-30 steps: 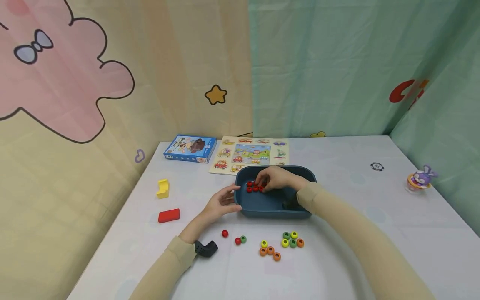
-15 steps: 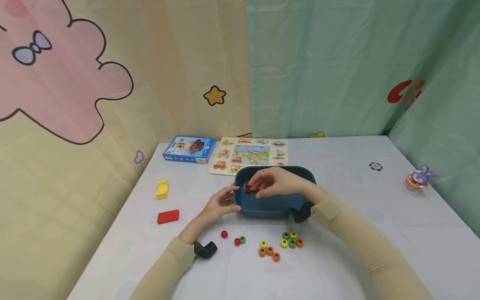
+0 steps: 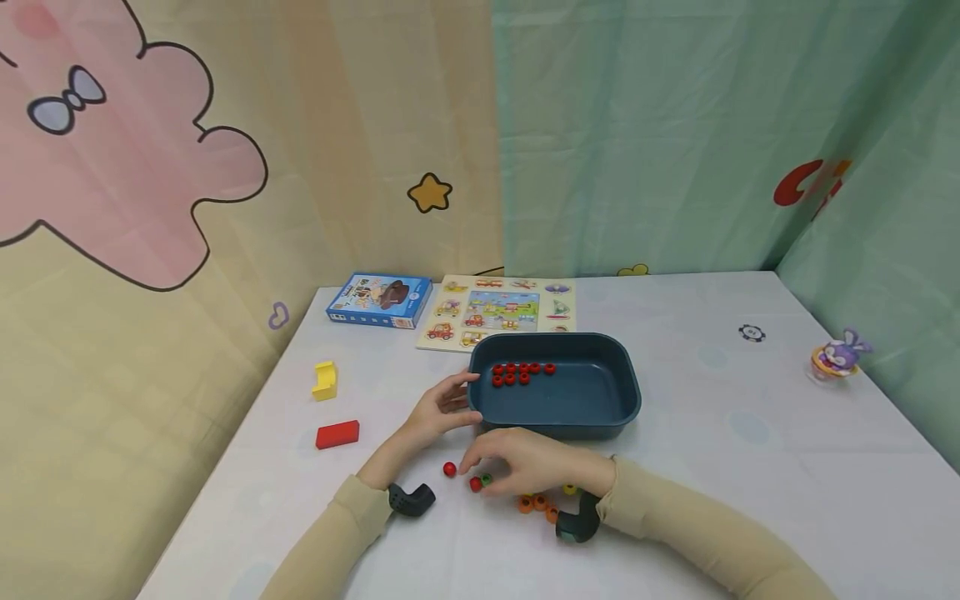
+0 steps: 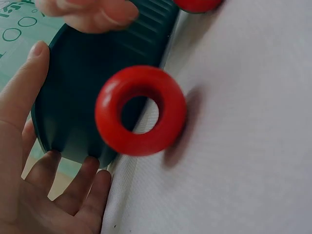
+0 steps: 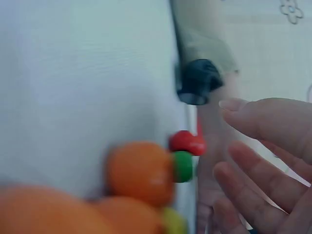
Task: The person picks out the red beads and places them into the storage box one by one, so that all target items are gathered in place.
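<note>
My left hand [image 3: 438, 410] rests its spread thumb and fingers against the left end of a dark blue tray [image 3: 592, 408]. Several red beads [image 3: 511, 368] lie inside the tray. In front of it, my right hand [image 3: 531, 461] hovers low with parted, loosely bent fingers and a gap between thumb and fingertips. Just by those fingertips are a red bead [image 3: 476, 485] and a green bead [image 3: 486, 480], with another red bead [image 3: 449, 469] further left. The left wrist view shows a red bead [image 4: 108, 114] with its hole, close up.
Orange beads [image 3: 526, 504] and a yellow bead [image 3: 570, 489] lie partly hidden beside my right wrist. A red block [image 3: 337, 434] and a yellow block [image 3: 325, 381] are at left. Behind the tray are a picture puzzle board [image 3: 438, 342] and a blue box [image 3: 380, 300]. A purple bunny toy [image 3: 840, 354] stands far right.
My right hand has come out of the tray and moved toward me to the beads on the table, uncovering the red beads inside. The left hand has stayed at the tray's end.
</note>
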Demonstrator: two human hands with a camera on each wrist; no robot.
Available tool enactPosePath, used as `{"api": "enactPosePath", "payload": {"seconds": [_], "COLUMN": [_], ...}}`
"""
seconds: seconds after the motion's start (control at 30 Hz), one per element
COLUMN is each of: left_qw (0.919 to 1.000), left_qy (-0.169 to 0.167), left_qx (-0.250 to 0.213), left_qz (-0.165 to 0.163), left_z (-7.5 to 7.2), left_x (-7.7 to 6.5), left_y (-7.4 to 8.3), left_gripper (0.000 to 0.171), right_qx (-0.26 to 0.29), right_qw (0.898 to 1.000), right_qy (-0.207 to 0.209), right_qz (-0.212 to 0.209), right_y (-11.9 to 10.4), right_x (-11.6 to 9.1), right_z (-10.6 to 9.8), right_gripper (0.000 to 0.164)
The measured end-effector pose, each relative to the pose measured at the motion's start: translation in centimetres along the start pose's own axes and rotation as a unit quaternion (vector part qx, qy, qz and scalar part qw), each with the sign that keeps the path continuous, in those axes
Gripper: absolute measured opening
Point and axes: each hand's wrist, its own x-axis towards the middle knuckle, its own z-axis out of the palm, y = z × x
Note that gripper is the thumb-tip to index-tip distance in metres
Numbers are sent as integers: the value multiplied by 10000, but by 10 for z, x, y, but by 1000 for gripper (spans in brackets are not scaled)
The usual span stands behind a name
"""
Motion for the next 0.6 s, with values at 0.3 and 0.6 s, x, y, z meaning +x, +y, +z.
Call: {"api": "enactPosePath", "payload": {"seconds": [0.3, 0.6], "left_qw": [9999, 10000], "left_qy": [35, 35], "left_qx": [54, 80], "left_qz": [-88, -35], "left_z": [0, 0], "left_x": [1, 0], "left_y": [-1, -1], "left_gripper": [61, 62], "right_qx": [-799, -857], "right_qw": [9968, 9961], "right_qy": [39, 154], "right_qz": [-26, -150], "right_y": [16, 19], "right_x": [6, 9], "right_z": [20, 20], "right_gripper": [30, 22]}}
